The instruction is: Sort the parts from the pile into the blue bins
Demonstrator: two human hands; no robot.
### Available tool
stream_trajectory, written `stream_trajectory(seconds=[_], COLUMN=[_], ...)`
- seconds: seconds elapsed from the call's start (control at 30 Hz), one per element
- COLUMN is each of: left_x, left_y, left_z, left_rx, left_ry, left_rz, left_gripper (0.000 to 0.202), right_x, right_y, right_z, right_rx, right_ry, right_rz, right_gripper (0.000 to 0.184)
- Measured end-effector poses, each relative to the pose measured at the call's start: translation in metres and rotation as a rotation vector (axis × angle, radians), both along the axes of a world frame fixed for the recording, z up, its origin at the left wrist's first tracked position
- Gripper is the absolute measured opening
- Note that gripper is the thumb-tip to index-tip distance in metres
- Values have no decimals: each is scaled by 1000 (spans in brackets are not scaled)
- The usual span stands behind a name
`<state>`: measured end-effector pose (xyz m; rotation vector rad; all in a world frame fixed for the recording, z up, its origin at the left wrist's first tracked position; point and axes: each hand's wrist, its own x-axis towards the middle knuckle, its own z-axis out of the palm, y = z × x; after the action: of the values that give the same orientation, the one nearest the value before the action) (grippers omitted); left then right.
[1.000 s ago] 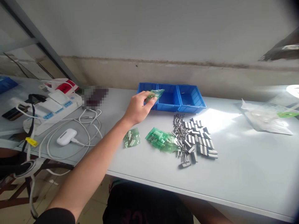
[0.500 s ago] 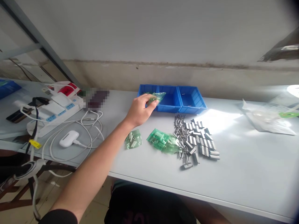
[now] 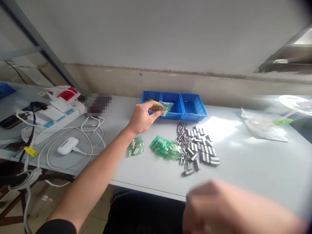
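Note:
Between thumb and fingers, my left hand (image 3: 143, 117) pinches a small green plastic bag (image 3: 166, 107) in front of the blue bins (image 3: 195, 116). My right hand (image 3: 204, 204) is blurred by motion at the lower right, over the table's front edge, and its fingers cannot be made out. A green bag with metal parts (image 3: 136, 147) lies below my left forearm's far end. To its right is a pile of green bags (image 3: 162, 147), touching a heap of thin metal pins (image 3: 182, 136). Beside the pins lie several short metal blocks (image 3: 205, 148).
On the left are a white power strip (image 3: 57, 118), coiled white cables (image 3: 70, 127) and a white earphone case (image 3: 68, 145). A pixelated dark object (image 3: 98, 104) lies behind them. A clear plastic bag (image 3: 264, 126) is at the right.
My right hand has come into view at the lower right. My left hand still grips the bag, now slightly lower before the bins. The whole view has shifted a little.

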<state>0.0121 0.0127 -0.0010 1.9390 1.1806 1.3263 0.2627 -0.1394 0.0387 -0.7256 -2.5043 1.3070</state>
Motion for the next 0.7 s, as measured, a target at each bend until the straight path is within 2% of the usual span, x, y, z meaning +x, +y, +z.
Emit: stream_trajectory(seconds=[0.07,0.1,0.13,0.17,0.2,0.3,0.33,0.4,0.47,0.5,0.6,0.7], left_x=[1,1,1,1,1,0,0,1,2,4,7,7], left_y=[0,0,0,1,1,4,4,5,4,3,0,-2], left_z=[0,0,0,0,-1,-3,-3,-5,-6,-6,-6,-5], left_rx=[-30,-47,-65,-81,-95,-125,-131,-147,-167,-178,-219,-253], left_ry=[-19,-28,-38,-48,-58,-101,-120,-158,-179,-186,-188,-178], left_rz=[-25,-37,-45,-51,-55,-91,-112,-158,-186,-192,-203,-214], left_gripper=[13,12,12,13,14,18,18,19,22,24,26,30], right_x=[-4,-8,-13,-19,-24,-33,-35,-36,-36,-37,-38,-39], right_y=[46,68,88,104,117,134,134,131,128,127,126,124], right_z=[28,34,34,29,20,-15,-25,-39,-46,-47,-47,-45], right_rx=[254,420,535,584,592,638,645,641,603,567,434,369], right_ry=[143,229,296,335,334,247,220,205,246,274,337,355], right_rz=[-239,-425,-591,-697,-715,-674,-657,-653,-696,-718,-749,-756], right_gripper=[13,16,16,11,10,45,48,37,17,13,14,15])
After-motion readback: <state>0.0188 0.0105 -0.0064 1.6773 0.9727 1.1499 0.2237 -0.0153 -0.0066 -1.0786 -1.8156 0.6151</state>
